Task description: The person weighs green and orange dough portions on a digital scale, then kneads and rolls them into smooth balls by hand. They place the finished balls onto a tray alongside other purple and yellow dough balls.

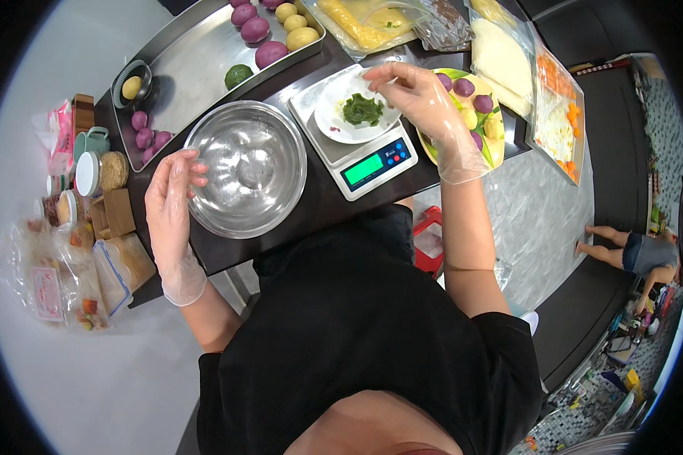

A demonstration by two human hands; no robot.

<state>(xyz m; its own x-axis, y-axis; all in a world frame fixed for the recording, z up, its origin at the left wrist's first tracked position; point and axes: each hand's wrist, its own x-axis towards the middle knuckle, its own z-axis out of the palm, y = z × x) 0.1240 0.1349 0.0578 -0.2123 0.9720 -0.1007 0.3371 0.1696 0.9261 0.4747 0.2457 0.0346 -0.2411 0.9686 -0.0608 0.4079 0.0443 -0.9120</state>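
Observation:
A white plate (331, 125) with a dark green lump of dough (362, 111) stands on a digital kitchen scale (344, 168) with a lit green display. Over the plate's far right rim is my right hand (426, 102) in a clear plastic glove, thumb and fingertips drawn together; what they hold, if anything, is too small to make out. To the left of the scale sits a shiny metal bowl (258, 163) with nothing visible inside. My left hand (172, 193), gloved too, is beside the bowl's left rim, fingers loosely bent and apart, holding nothing.
A metal tray (174, 72) holds purple and yellow dough balls and a green one. At right are a patterned plate (470, 144) of dough balls and a tray of orange pieces (558, 114). Jars (89, 174) and bags crowd the left. Another person (645, 254) is far right.

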